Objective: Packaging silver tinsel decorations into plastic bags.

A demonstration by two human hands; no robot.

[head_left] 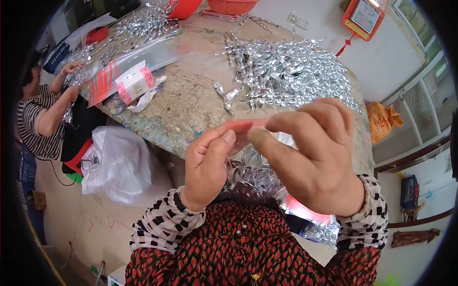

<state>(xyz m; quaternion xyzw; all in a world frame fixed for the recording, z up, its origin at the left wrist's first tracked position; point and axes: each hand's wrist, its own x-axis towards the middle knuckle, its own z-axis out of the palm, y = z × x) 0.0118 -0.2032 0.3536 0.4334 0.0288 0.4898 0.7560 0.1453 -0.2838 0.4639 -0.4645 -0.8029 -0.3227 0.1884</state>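
Observation:
Between my hands, above the table's near edge, is a small clear plastic bag with a red strip along its top (240,125). My left hand (206,167) pinches one end of it between thumb and fingers. At the other end, the thumb and forefinger of my right hand (319,159) are closed together on the bag's edge; the exact grip is slightly blurred. Shiny silver strands with leaf-like pieces (253,174) lie below my hands, close to my body. Beyond my hands, a large heap of the same silver strands (291,71) covers the table's right side.
The worn table (186,102) also bears flat clear bags with red strips (162,53) and a pink-and-white tissue pack (135,83). At the left, another person (45,109) handles silver strands. A stuffed white plastic bag (121,164) stands beside the table. A red basket (232,5) sits at the back.

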